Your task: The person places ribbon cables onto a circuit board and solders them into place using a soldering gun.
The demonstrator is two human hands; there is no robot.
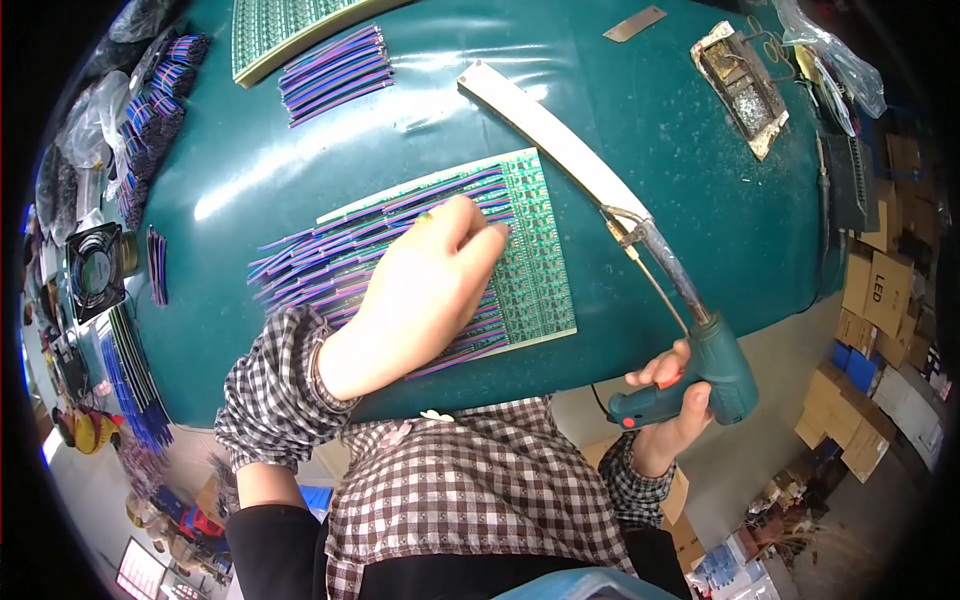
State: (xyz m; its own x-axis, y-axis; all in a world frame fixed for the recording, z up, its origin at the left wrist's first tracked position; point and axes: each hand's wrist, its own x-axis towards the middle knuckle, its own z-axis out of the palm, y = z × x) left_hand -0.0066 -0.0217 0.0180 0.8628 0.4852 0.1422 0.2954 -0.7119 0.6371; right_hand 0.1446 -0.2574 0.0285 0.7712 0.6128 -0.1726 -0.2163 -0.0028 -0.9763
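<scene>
My left hand (pixel 425 285) lies flat on a green circuit board panel (pixel 530 260) in the middle of the teal table, fingers pressing the coloured ribbon wires (pixel 300 262) that run across the board to its left edge. My right hand (pixel 675 405) grips the handle of a teal soldering gun (pixel 700 365) off the table's near right edge. The gun's metal barrel points up toward the board's right side, its tip (pixel 612 215) hovering by a long white strip (pixel 555 135).
A bundle of cut ribbon wires (pixel 335 72) and another green panel (pixel 275 30) lie at the far side. A soldering tip stand with sponge (pixel 745 90) sits far right. More wire bundles (pixel 155 110) and a small fan (pixel 95 270) are at left. Cardboard boxes (pixel 880 300) stand on the floor at right.
</scene>
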